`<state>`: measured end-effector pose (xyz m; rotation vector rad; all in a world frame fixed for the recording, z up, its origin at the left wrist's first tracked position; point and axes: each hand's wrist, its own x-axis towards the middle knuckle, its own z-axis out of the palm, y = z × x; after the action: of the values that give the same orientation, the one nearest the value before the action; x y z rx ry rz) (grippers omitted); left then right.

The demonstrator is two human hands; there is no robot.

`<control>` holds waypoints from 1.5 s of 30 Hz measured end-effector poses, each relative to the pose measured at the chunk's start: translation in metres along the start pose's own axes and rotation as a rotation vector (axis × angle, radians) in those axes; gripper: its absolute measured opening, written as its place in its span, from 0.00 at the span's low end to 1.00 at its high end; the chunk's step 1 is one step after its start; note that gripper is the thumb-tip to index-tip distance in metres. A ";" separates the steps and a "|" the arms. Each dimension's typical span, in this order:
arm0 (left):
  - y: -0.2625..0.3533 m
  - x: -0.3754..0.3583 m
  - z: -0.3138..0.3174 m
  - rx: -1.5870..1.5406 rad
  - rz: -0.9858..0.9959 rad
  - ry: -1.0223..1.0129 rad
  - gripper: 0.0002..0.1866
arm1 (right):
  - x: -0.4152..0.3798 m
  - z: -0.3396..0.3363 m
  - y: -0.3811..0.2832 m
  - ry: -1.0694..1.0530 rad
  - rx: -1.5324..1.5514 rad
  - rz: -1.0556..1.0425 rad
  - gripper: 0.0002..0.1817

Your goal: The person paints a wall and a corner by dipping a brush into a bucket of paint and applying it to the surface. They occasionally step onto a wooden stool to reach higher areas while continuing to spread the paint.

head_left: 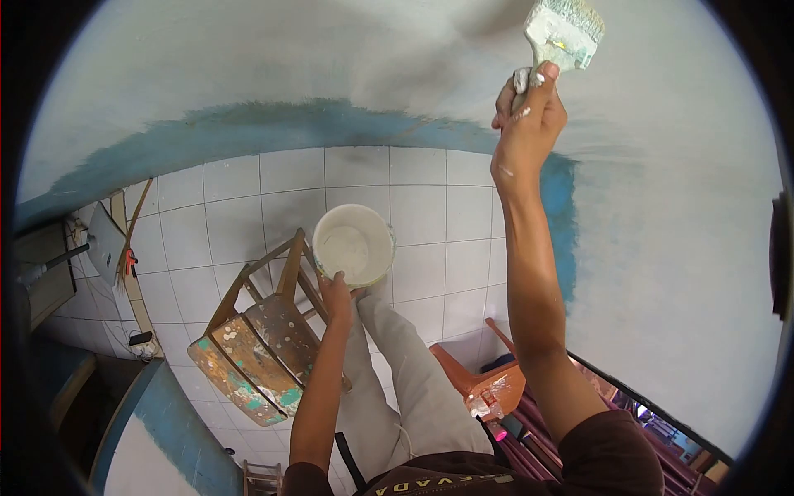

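Note:
My right hand (533,107), raised at the top right, is closed round the handle of a wide paintbrush (564,35) smeared with white paint. The bristles point up, against or close to the pale wall (372,50). White paint spots mark my fingers. Low in the centre, my left hand (337,296) grips the rim of a round white bucket (354,245), thumb at the inner edge and the other fingers mostly hidden below. Whitish paint shows inside the bucket. A blue strip (306,124) of wall borders the white tiles.
A paint-spattered wooden chair (265,347) stands left of my legs. An orange plastic chair (484,382) is at the right, near purple curtains (529,450). A stand fan (103,244) and a broom (136,219) are at the far left, beside a blue-edged partition (145,422).

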<state>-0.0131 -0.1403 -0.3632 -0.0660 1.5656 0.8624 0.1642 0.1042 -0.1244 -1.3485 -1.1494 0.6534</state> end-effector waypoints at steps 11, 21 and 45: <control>-0.014 0.028 0.009 -0.146 -0.012 -0.010 0.31 | -0.047 0.035 0.287 -0.085 -0.062 0.284 0.29; -0.022 0.018 0.008 -0.040 -0.034 -0.009 0.33 | -0.063 0.036 0.375 -0.259 -0.103 1.058 0.24; -0.066 0.037 0.004 -0.176 -0.070 0.055 0.35 | -0.080 0.036 0.399 -0.253 -0.106 1.084 0.28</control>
<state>0.0163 -0.1699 -0.4267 -0.2718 1.5262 0.9482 0.1991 0.1157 -0.5313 -1.9993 -0.5535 1.5771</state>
